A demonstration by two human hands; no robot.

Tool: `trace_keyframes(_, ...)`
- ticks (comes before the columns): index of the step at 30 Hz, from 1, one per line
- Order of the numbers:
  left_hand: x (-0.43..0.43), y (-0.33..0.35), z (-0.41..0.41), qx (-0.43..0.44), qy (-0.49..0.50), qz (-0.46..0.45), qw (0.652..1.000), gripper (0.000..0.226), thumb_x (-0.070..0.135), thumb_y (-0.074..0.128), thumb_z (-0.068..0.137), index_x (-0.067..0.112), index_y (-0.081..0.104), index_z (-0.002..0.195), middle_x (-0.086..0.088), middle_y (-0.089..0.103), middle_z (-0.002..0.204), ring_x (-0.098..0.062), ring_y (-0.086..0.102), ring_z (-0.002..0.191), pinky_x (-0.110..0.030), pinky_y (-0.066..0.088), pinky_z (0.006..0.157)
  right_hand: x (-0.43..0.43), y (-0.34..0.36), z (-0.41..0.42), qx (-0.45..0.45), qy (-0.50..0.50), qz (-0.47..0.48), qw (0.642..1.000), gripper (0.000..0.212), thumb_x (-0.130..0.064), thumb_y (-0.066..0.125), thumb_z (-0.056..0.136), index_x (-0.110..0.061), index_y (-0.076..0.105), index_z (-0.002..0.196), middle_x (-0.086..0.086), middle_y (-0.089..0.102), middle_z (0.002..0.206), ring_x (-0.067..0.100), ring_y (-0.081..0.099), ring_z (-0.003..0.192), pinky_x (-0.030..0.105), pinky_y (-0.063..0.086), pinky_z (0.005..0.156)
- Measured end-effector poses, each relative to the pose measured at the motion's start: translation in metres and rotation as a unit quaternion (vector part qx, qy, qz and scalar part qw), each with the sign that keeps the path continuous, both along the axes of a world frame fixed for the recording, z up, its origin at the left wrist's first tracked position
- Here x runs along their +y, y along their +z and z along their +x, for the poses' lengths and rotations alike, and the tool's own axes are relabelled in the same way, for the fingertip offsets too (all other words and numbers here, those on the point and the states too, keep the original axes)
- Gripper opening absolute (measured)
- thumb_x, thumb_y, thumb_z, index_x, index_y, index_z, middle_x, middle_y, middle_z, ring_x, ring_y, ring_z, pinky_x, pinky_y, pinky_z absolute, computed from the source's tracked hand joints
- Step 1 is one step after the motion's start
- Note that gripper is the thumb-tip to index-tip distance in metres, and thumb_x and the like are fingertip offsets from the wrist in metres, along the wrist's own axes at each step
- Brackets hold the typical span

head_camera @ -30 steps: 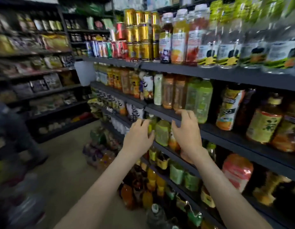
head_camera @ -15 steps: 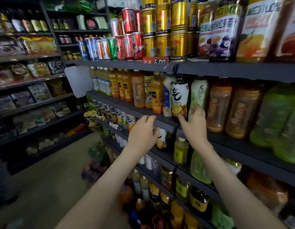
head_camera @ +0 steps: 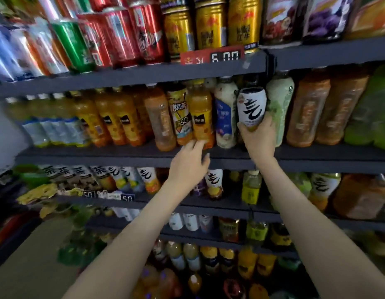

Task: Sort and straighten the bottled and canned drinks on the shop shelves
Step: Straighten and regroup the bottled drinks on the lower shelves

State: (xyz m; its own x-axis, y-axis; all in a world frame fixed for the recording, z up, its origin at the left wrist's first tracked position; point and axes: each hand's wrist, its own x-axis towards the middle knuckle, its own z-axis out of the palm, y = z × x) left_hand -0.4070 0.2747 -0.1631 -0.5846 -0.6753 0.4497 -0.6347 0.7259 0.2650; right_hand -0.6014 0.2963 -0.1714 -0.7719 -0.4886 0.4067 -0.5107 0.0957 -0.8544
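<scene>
Head view: the right hand (head_camera: 259, 141) has shifted onto the white-labelled bottle (head_camera: 251, 106), fingers now wrapped round its base on the middle shelf (head_camera: 122, 155). The left hand (head_camera: 188, 162), fingers loose, nears the orange bottle (head_camera: 201, 117). Sorting likely starts here.

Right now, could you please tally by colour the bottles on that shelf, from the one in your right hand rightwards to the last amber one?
White-labelled brush-stroke bottle, gripped by the right hand: 1
Pale green bottle: 1
Amber bottles: 2
Total: 4
</scene>
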Motion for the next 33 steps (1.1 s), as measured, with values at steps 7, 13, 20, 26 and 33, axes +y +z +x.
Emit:
trace_keyframes(7, -0.013, -0.008, 0.013, 0.044, -0.109, 0.017, 0.993, 0.038, 0.025, 0.05, 0.096, 0.013, 0.048, 0.132, -0.006, 0.053, 0.128, -0.025, 0.05, 0.114, -0.036, 0.046, 0.083, 0.02, 0.008, 0.02, 0.025, -0.067, 0.027, 0.997, 0.056, -0.03, 0.073, 0.079, 0.001, 0.047, 0.118, 0.016, 0.053, 0.116, 0.03, 0.052, 0.108, 0.027, 0.038, 0.074)
trace_keyframes(13, -0.01, -0.057, 0.023, 0.072, -0.137, 0.043, 0.987, 0.037, 0.02, 0.053, 0.094, 0.011, 0.052, 0.13, -0.006, 0.055, 0.127, -0.023, 0.052, 0.116, -0.03, 0.043, 0.086, 0.078, -0.029, 0.054, 0.022, -0.069, -0.062, 0.995, 0.051, -0.034, 0.076, 0.074, -0.013, 0.056, 0.115, 0.003, 0.059, 0.111, 0.013, 0.054, 0.104, 0.025, 0.047, 0.08)
trace_keyframes(20, -0.008, -0.146, 0.022, 0.065, -0.142, 0.018, 0.988, 0.037, 0.012, 0.061, 0.087, 0.003, 0.056, 0.123, -0.016, 0.057, 0.119, -0.036, 0.056, 0.109, -0.041, 0.052, 0.079, 0.096, -0.14, 0.08, -0.065, -0.028, -0.03, 0.997, 0.053, -0.049, 0.072, 0.067, -0.019, 0.06, 0.109, -0.001, 0.064, 0.106, 0.015, 0.06, 0.1, 0.035, 0.053, 0.08)
trace_keyframes(26, -0.025, -0.205, 0.021, 0.016, -0.064, 0.007, 0.998, 0.056, 0.014, 0.061, 0.087, 0.014, 0.043, 0.14, -0.02, 0.031, 0.147, -0.036, 0.031, 0.134, -0.042, 0.033, 0.107, 0.063, -0.208, 0.076, -0.081, -0.03, 0.007, 0.996, 0.041, -0.024, 0.078, 0.076, -0.011, 0.057, 0.109, 0.006, 0.063, 0.106, 0.018, 0.06, 0.099, 0.027, 0.047, 0.072)
trace_keyframes(33, -0.044, -0.236, 0.008, 0.014, -0.028, -0.032, 0.999, 0.069, 0.015, 0.068, 0.082, 0.015, 0.038, 0.144, -0.027, 0.023, 0.149, -0.044, 0.023, 0.137, -0.054, 0.028, 0.111, 0.016, -0.227, 0.064, -0.102, -0.052, 0.02, 0.993, 0.051, -0.028, 0.077, 0.077, -0.006, 0.052, 0.115, 0.006, 0.056, 0.109, 0.022, 0.056, 0.104, 0.033, 0.047, 0.079)
